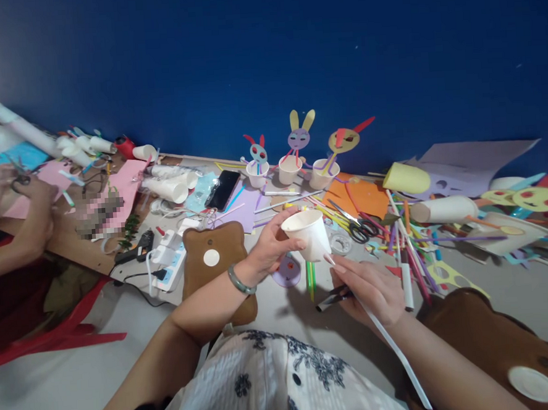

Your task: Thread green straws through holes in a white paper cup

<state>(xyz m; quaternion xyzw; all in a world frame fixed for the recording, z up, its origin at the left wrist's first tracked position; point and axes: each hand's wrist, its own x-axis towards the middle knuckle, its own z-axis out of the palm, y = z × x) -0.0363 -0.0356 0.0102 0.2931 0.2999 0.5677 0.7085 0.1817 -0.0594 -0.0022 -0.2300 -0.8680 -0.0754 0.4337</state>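
A white paper cup (308, 231) is tilted in my left hand (274, 245), its fingers and thumb closed around the side. My right hand (372, 285) is closed on a long white straw (397, 352), its upper end by my fingertips close to the cup's base and the rest trailing along my forearm. Below the cup, green straws (311, 280) and a purple paper oval (287, 271) lie on the table. A dark tool-like piece (333, 298) shows beside my right hand; its kind is unclear.
Three cups with paper rabbit figures (290, 169) stand along the blue wall. Black scissors (363, 229), clear tape (340, 243), a phone (223, 191) and a power strip (172, 267) lie around. At left, another person's hands (31, 189) hold scissors over pink paper. Brown stools (214, 246) flank me.
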